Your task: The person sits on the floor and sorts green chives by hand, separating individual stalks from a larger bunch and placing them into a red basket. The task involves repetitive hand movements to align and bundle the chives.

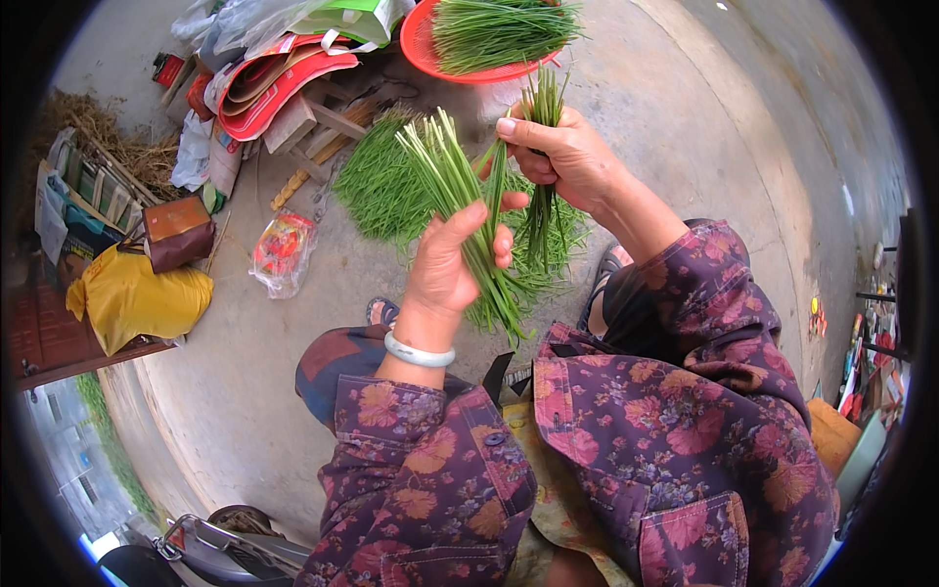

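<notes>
My left hand (455, 264) grips a bunch of long green stalks (455, 172), which look like garlic chives, their pale ends pointing up and away from me. In my right hand (561, 150) is a smaller, darker bunch of chives (543, 213), hanging down from my fingers. Its thumb and forefinger also pinch a few strands between the two bunches. Beneath both hands, a loose pile of chives (381, 180) spreads over the concrete floor. Beyond it, a red plastic colander (422, 48) holds chives (506, 33) lying in one direction.
A clear plastic packet with red contents (282, 253) lies left of the pile. Farther left are a yellow plastic bag (139, 293) and a brown box (178, 231). Red folded cardboard (271, 95) rests on a wooden stool (293, 125). My sandalled foot (601, 286) is close to the pile.
</notes>
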Demonstrator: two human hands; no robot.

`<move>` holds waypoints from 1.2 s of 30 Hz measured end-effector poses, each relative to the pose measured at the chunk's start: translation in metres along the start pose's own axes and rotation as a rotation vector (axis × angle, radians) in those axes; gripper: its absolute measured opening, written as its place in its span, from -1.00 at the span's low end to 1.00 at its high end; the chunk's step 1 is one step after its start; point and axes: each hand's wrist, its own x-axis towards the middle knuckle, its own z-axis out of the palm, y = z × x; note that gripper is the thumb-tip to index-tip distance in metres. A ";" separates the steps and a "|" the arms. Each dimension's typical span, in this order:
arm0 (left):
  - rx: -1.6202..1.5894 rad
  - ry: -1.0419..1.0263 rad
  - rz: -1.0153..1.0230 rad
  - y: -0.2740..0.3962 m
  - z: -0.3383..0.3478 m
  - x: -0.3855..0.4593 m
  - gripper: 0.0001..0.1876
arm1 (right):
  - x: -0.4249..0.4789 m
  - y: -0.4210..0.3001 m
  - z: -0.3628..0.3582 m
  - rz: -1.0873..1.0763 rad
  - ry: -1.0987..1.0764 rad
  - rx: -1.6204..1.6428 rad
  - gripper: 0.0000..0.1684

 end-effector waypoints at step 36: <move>0.298 0.199 0.103 0.010 -0.026 0.003 -0.83 | 0.009 0.019 0.014 0.117 -0.068 -0.115 -0.80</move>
